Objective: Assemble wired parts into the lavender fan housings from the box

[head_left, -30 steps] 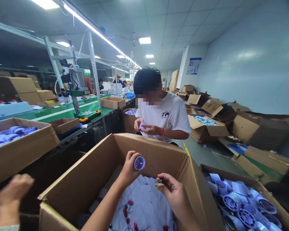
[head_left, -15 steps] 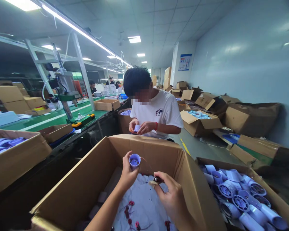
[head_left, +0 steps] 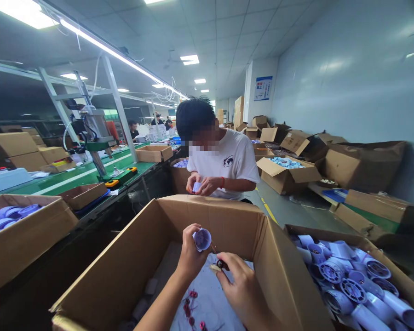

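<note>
My left hand (head_left: pixel 192 257) is closed around a lavender plastic cup-shaped housing (head_left: pixel 203 240), its open end facing me. A thin wire runs from the housing's right side toward my right hand (head_left: pixel 243 287). Between that hand's thumb and fingers is a small dark, shiny round part (head_left: pixel 220 264), with a beige scrap (head_left: pixel 214 267) by the thumb tip. Both hands are over a large open cardboard box (head_left: pixel 120 262). Several small red parts with wires (head_left: pixel 187 308) lie on white sheeting inside it.
Across the box, a co-worker (head_left: pixel 227 161) holds a lavender piece (head_left: pixel 196 186). A carton of lavender housings (head_left: pixel 353 290) stands at right, another carton (head_left: pixel 31 230) at left. A press machine (head_left: pixel 96 133) stands on the green bench. More cartons (head_left: pixel 290 172) line the right wall.
My left hand has moved slightly right with the housing, which is now tilted. My right hand has shifted a little left and down, so the two hands are closer together.
</note>
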`<act>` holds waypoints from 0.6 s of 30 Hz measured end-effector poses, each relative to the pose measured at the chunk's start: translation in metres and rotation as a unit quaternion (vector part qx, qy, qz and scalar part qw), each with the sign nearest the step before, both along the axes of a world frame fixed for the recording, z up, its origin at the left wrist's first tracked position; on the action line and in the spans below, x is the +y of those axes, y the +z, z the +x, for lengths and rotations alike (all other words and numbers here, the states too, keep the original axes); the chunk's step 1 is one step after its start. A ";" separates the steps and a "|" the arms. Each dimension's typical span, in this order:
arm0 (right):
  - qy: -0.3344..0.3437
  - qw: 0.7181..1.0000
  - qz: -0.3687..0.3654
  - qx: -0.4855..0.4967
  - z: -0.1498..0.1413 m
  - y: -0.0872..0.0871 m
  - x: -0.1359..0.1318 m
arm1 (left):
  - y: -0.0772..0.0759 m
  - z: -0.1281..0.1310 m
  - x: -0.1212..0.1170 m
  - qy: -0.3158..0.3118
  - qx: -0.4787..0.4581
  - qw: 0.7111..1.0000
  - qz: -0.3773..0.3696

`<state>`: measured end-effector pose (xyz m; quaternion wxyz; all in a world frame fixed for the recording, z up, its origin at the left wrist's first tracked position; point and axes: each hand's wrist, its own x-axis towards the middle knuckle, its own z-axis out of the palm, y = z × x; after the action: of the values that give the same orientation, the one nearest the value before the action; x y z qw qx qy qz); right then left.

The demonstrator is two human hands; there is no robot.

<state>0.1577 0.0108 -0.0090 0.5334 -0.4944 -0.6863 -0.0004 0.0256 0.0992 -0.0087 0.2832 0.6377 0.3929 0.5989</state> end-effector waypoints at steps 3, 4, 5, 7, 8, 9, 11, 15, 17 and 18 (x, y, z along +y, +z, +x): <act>-0.004 1.000 0.005 -0.005 0.000 0.000 0.001 | -0.002 0.000 -0.001 -0.018 0.047 0.998 0.046; -0.003 1.000 0.004 -0.008 0.000 0.000 0.001 | -0.003 0.000 -0.002 -0.022 0.061 0.996 0.063; -0.002 1.000 0.002 -0.011 0.000 0.000 0.001 | -0.004 0.000 -0.003 -0.026 0.074 0.994 0.081; -0.002 1.000 -0.005 -0.020 0.001 -0.001 0.002 | -0.006 0.000 -0.003 -0.029 0.099 0.988 0.116; -0.003 1.000 -0.008 -0.025 0.002 -0.001 0.002 | -0.007 0.000 -0.003 -0.027 0.111 0.985 0.131; -0.006 0.999 -0.010 -0.030 0.002 -0.002 0.002 | -0.009 0.000 -0.002 -0.020 0.120 0.982 0.144; -0.014 0.999 -0.012 -0.038 0.002 -0.003 0.002 | -0.011 0.000 0.000 0.004 0.139 0.976 0.167; -0.012 0.999 -0.022 -0.048 0.000 -0.003 0.002 | -0.013 -0.003 0.004 0.050 0.185 0.958 0.213; -0.006 0.998 -0.030 -0.053 -0.001 -0.002 0.001 | -0.012 -0.004 0.003 0.048 0.216 0.951 0.214; -0.004 0.998 -0.032 -0.056 -0.001 -0.002 0.001 | -0.011 -0.004 0.002 0.043 0.232 0.949 0.207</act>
<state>0.1569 0.0118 -0.0111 0.4783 -0.5132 -0.7125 -0.0084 0.0213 0.1014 -0.0193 0.0195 0.7860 0.3421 0.5145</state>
